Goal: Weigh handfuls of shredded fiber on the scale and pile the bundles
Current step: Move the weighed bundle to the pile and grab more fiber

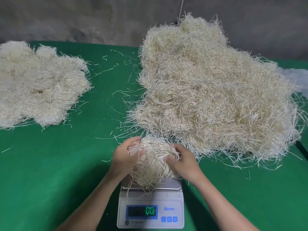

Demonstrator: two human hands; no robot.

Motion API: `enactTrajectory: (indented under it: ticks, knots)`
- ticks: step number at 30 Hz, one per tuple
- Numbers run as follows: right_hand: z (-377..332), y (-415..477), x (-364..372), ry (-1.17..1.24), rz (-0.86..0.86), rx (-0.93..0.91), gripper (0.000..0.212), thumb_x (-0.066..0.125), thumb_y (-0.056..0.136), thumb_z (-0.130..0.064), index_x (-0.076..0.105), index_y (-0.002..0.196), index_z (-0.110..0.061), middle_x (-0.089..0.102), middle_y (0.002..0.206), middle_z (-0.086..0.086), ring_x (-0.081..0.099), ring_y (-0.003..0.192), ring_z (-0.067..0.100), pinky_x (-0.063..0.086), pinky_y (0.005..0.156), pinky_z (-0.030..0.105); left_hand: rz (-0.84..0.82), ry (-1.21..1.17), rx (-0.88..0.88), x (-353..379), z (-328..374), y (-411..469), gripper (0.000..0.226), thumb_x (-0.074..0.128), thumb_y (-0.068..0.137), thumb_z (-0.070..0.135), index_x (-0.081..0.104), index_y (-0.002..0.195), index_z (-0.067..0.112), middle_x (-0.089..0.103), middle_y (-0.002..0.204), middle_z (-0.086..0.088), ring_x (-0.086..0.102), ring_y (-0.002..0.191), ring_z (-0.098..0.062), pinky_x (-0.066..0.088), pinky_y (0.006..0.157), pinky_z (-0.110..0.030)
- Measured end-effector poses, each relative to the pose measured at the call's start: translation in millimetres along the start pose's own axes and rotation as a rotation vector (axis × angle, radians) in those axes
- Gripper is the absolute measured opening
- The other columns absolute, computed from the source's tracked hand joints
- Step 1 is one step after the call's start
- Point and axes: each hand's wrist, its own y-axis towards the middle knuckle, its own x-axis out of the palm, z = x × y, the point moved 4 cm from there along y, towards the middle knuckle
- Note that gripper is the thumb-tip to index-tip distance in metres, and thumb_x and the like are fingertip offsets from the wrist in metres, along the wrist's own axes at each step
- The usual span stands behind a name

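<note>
the scale (150, 212) sits nearest on the green tabletop (66, 164), its display (141, 211) showing green digits that start 0.0; just above its pan, the left hand (124, 158) and right hand (184, 161) cup a handful of fiber (154, 157) from either side, fingers (131, 141) curled into it, loose strands trailing onto the pan; beyond on the right lies the big loose heap (213, 90); far left, the pile of bundles (38, 84)

Pale straw-beige fiber pile (215, 90) on plain green table (50, 164); white scale (150, 212) with blue buttons, green digits.
</note>
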Motion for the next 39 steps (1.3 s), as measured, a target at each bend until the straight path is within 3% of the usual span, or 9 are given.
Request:
enactTrajectory:
  ticks: [2,4,7,8,11,15,23,30,39]
  knots:
    - [-0.8,-0.3,1.6,0.005,0.009,-0.017,0.032,0.068,0.085,-0.020,0.053,0.114,-0.026,0.056,0.099,-0.021,0.054,0.089,-0.010,0.045,0.084,0.013,0.022,-0.074,-0.071,-6.3,-3.5,4.1,0.045,0.069,0.083,0.008,0.055,0.124,0.016,0.062,0.112,0.009,0.058,0.104,-0.006,0.047,0.091,-0.021]
    - [-1.0,-1.5,4.5,0.015,-0.013,0.008,0.037,0.068,0.085,-0.019,0.055,0.120,-0.018,0.061,0.109,-0.009,0.058,0.100,0.005,0.046,0.093,0.026,0.028,-0.172,-0.128,-14.3,-4.6,4.8,0.038,0.061,0.086,0.003,0.057,0.121,0.016,0.065,0.110,0.009,0.061,0.103,-0.006,0.049,0.094,-0.028]
    - [-3.7,-4.3,1.2,0.045,-0.045,0.023,0.039,0.070,0.083,-0.016,0.052,0.117,-0.024,0.054,0.101,-0.020,0.055,0.091,-0.010,0.040,0.079,0.004,0.064,-0.251,-0.119,-30.6,-3.5,-0.3,0.037,0.049,0.082,0.016,0.061,0.117,0.019,0.068,0.110,0.013,0.061,0.104,0.001,0.045,0.093,-0.022]
    - [-3.7,-5.2,-1.8,0.045,-0.057,0.039,0.047,0.070,0.082,-0.017,0.050,0.123,-0.025,0.051,0.107,-0.020,0.051,0.096,-0.012,0.038,0.084,0.004,0.076,-0.258,-0.109,-35.1,-3.7,-2.2,0.041,0.045,0.079,0.021,0.062,0.116,0.021,0.067,0.112,0.014,0.059,0.108,0.001,0.042,0.096,-0.024]
    - [-3.5,-9.9,-13.4,0.064,-0.119,0.088,0.077,0.072,0.073,-0.033,0.035,0.140,-0.035,0.034,0.144,-0.009,0.035,0.130,0.008,0.028,0.110,0.032,0.111,-0.319,-0.117,-43.6,-4.6,-5.3,0.039,0.037,0.079,0.025,0.065,0.105,0.035,0.065,0.118,0.014,0.055,0.116,-0.005,0.037,0.099,-0.034]
    - [-19.5,-19.1,-25.4,0.118,-0.187,0.005,0.097,0.065,0.048,-0.058,0.026,0.137,-0.052,0.020,0.153,-0.019,0.018,0.138,0.002,0.019,0.110,0.035,0.156,-0.377,-0.126,-49.1,0.9,-6.7,0.038,0.035,0.080,0.032,0.068,0.099,0.038,0.067,0.114,0.015,0.055,0.115,-0.004,0.035,0.100,-0.036]
    - [-34.3,-19.6,-35.6,0.208,-0.076,-0.077,0.079,0.059,0.061,-0.064,0.037,0.135,-0.048,0.033,0.145,-0.025,0.026,0.137,0.000,0.022,0.115,0.043,0.119,-0.373,-0.061,-46.9,15.0,-4.3,0.040,0.047,0.070,0.051,0.068,0.101,0.037,0.070,0.106,0.014,0.060,0.108,-0.004,0.034,0.106,-0.041]
    - [-33.2,-18.6,-34.3,0.165,-0.074,-0.083,0.074,0.057,0.063,-0.061,0.040,0.133,-0.046,0.037,0.144,-0.022,0.029,0.137,0.004,0.025,0.114,0.049,0.109,-0.403,-0.057,-43.4,19.7,-4.2,0.041,0.049,0.069,0.049,0.068,0.101,0.032,0.072,0.103,0.007,0.061,0.108,-0.014,0.036,0.106,-0.048]
    - [-32.6,-16.7,-38.5,0.187,-0.041,-0.106,0.060,0.062,0.072,-0.041,0.043,0.129,-0.045,0.041,0.142,-0.019,0.033,0.134,0.004,0.026,0.114,0.046,0.142,-0.426,-0.091,-42.2,25.5,-4.4,0.034,0.045,0.077,0.031,0.068,0.101,0.025,0.073,0.100,0.005,0.062,0.106,-0.015,0.040,0.103,-0.040]
